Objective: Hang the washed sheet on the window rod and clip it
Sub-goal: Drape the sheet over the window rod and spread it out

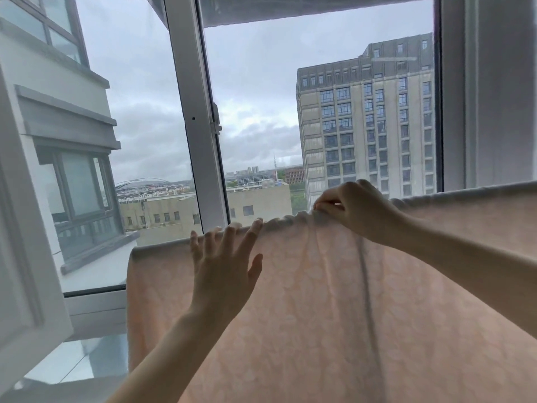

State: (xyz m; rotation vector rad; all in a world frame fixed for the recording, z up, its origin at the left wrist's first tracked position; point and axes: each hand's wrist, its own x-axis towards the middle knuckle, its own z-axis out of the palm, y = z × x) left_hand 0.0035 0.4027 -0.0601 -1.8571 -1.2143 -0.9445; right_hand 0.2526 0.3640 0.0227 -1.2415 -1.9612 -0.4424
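The pale pink sheet [334,301] hangs folded over a line across the lower part of the window, hiding whatever carries it. The left hand [223,266] lies flat on the cloth near its top fold, fingers spread. The right hand [354,207] pinches the bunched top edge. Behind stand the white window frame [197,112] and a tall grey building [366,123].

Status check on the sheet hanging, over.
Left hand open, flat against the sheet. Right hand pinching the bunched top edge. Sheet draped over the rod, no clip visible. Nothing in the way.
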